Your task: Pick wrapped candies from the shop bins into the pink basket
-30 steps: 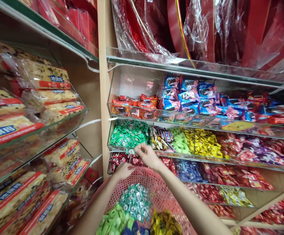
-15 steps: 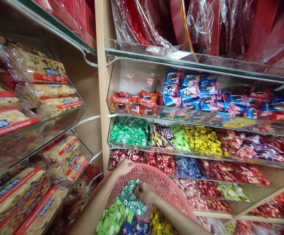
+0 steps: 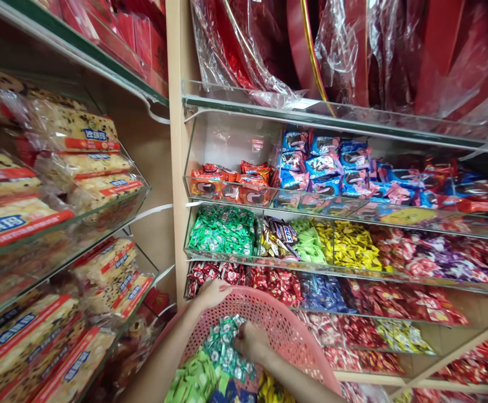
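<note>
A shopper's right hand (image 3: 252, 342) dips into a pink basket (image 3: 294, 322) before a wall of sweets, its fingers curled together over teal-green sweets (image 3: 222, 354); whether they pinch a piece cannot be told. The left hand (image 3: 213, 293), up and to the left of that grip, is closed over the basket's far rim. The teal-green sweets lie directly under and beside the right fingertips, with light green packets (image 3: 193, 376) nearer the body and to the left of the grip, blue packets (image 3: 233, 393) below it, and yellow packets (image 3: 274, 390) just under the right wrist. By the look of it, the gathering is well under way: four colours sit in separate heaps in the basket. Beyond the right hand, the shelf compartments are well stocked with green sweets (image 3: 222, 229), yellow sweets (image 3: 355, 246) and, below the green, red-wrapped sweets (image 3: 275, 285). No red-wrapped heap shows in the basket, though the arms and the picture's lower edge hide part of it, so how much is left to gather cannot be judged.
</note>
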